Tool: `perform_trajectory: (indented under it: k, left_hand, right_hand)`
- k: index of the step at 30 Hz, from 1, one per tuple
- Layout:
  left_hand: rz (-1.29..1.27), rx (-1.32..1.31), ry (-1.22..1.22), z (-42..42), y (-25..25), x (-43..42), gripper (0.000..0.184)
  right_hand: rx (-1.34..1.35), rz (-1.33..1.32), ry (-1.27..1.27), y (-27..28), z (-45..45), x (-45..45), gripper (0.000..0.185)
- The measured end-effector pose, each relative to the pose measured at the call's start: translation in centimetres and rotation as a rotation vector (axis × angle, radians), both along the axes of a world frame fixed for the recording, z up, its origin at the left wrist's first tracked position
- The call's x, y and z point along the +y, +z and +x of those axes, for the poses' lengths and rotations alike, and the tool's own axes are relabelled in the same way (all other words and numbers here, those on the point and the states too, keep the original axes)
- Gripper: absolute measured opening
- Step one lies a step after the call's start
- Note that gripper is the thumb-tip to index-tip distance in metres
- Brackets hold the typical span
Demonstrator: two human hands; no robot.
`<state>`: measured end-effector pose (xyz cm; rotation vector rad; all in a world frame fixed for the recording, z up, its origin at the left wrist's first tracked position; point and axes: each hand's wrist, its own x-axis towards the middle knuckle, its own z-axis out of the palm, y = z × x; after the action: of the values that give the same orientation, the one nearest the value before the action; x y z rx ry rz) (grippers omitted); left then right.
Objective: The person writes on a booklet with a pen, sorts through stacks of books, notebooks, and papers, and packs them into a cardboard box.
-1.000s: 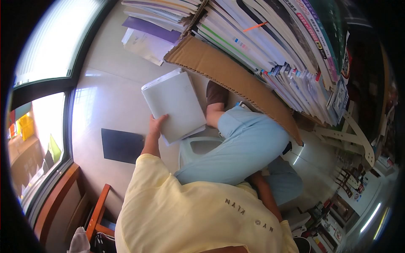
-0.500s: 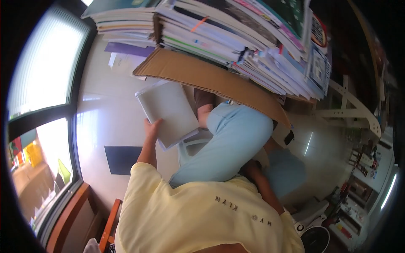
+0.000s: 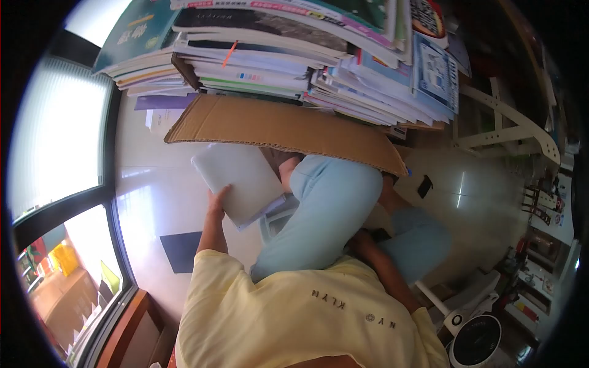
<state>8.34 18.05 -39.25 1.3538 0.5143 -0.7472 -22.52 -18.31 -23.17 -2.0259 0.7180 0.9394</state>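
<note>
My left hand (image 3: 219, 199) grips the near left edge of a flat, pale grey stack (image 3: 240, 184) that looks like a folder or papers. The thumb lies on top, and the fingers underneath are hidden. This stack is tilted beside my leg, its far edge close under a brown cardboard flap (image 3: 282, 132). Down between my legs, my right hand (image 3: 363, 241) is in shadow near a small dark thing (image 3: 380, 234); its fingers cannot be made out.
Tall piles of books and papers (image 3: 257, 76) rise behind the cardboard flap. A dark flat panel (image 3: 181, 251) lies on the floor at left, near the window (image 3: 64, 132). At right are a small black object (image 3: 424, 186), a white frame (image 3: 503, 122) and a round fan-like appliance (image 3: 475, 340).
The view has shifted, so the book piles and flap sit lower and further left. My left hand still holds the pale stack, which now reaches nearer the flap.
</note>
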Motion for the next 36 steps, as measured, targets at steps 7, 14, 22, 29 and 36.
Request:
perform_trajectory:
  k: [7,14,22,29,36]
  left_hand:
    - [0.017,0.168,0.024,1.6,-2.5,0.1,0.055]
    - [-0.090,0.031,-0.004,1.7,-1.1,-0.2,0.051]
    - [0.023,-0.035,0.007,1.9,-1.5,-0.8,0.045]
    - [0.078,-0.042,-0.016,1.5,2.2,1.7,0.051]
    - [-0.014,0.109,0.160,-2.4,5.5,7.3,0.055]
  right_hand:
    - [-0.141,-0.168,0.532,2.1,2.3,0.3,0.035]
    - [-0.167,-0.173,0.523,1.7,2.9,0.6,0.036]
    - [-0.270,-0.236,0.461,1.2,2.3,0.5,0.038]
    - [-0.044,-0.310,0.069,17.2,7.8,-1.1,0.028]
    - [-0.358,-0.230,0.131,28.8,17.9,3.2,0.029]
